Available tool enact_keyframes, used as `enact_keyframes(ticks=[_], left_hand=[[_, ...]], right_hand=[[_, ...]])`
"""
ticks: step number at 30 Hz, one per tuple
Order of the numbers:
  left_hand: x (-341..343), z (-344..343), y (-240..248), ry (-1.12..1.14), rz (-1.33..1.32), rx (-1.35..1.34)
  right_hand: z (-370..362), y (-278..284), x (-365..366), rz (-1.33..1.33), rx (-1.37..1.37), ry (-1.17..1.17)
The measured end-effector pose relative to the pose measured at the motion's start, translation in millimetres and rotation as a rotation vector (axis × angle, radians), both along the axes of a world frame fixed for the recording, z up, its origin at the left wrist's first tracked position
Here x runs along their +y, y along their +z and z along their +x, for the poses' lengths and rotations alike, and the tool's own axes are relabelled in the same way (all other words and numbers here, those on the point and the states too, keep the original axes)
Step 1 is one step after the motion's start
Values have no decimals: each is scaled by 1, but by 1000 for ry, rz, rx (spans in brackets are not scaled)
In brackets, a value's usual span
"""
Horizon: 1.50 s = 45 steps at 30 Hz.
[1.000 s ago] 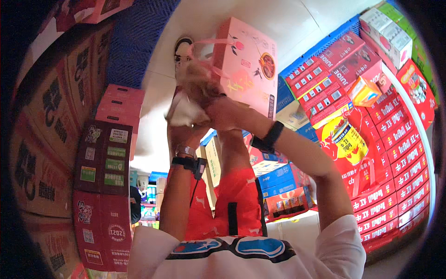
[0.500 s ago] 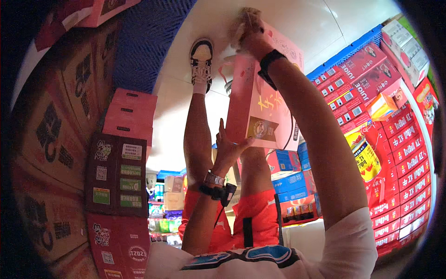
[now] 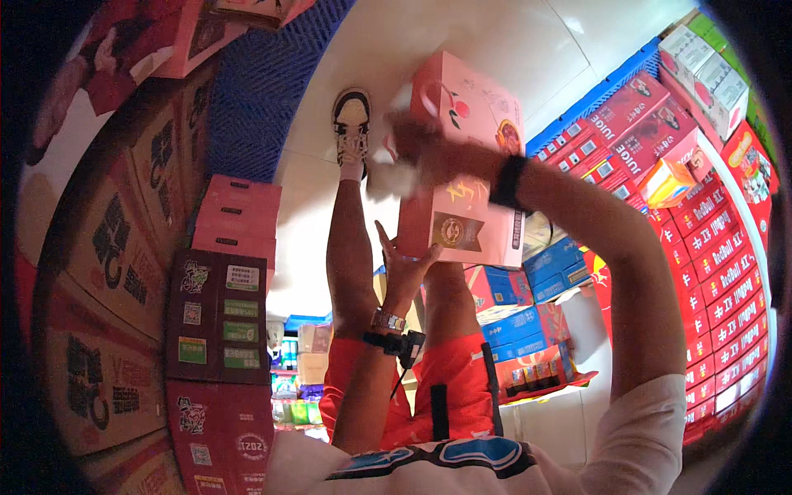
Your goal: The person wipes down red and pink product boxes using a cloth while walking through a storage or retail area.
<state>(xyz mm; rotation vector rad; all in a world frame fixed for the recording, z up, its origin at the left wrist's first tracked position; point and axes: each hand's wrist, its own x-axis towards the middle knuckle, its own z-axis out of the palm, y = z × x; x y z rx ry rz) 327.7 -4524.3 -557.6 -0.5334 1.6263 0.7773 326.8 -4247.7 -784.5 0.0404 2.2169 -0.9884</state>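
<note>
A pink carton [image 3: 495, 206] with a fruit drawing and yellow lettering stands tilted in front of my legs. My left hand [image 3: 406, 266] grips its lower left corner, thumb on the front face and a finger stretched up along the side. Across the carton's upper left edge reaches my right hand [image 3: 419, 140], smeared by motion. A pale, crumpled cloth [image 3: 391, 176], also blurred, hangs from its fingers along the carton's left side. Both wrists wear black bands, and the left one also has a metal watch.
Stacked brown cartons [image 3: 111, 256] and dark red cartons [image 3: 216, 318] line my left. To the right rise stacks of red drink cases [image 3: 718, 280] and juice boxes [image 3: 652, 115] on a blue pallet. Blue boxes [image 3: 516, 330] stand behind my legs. Another blue pallet [image 3: 264, 91] lies at the far left.
My right hand has come down and toward me, from the carton's far end to its left edge, with the cloth. My left hand keeps its hold at the near corner.
</note>
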Motion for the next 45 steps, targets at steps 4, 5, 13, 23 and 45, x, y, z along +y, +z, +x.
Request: enact_keyframes(ticks=[4, 5, 13, 23, 45], left_hand=[[30, -8, 0, -5, 19, -92], [31, -10, -4, -9, 17, -102], [89, -69, 35, -289, 8, -43], [139, -70, 81, -567, 20, 138], [150, -30, 26, -567, 98, 114]], right_hand=[[-14, -94, 76, 176, -45, -201], [-14, -109, 87, 190, -73, -235], [84, -31, 96, -14, -218, -489], [220, 293, -50, -219, -147, -698], [235, 68, 60, 175, 227, -635]])
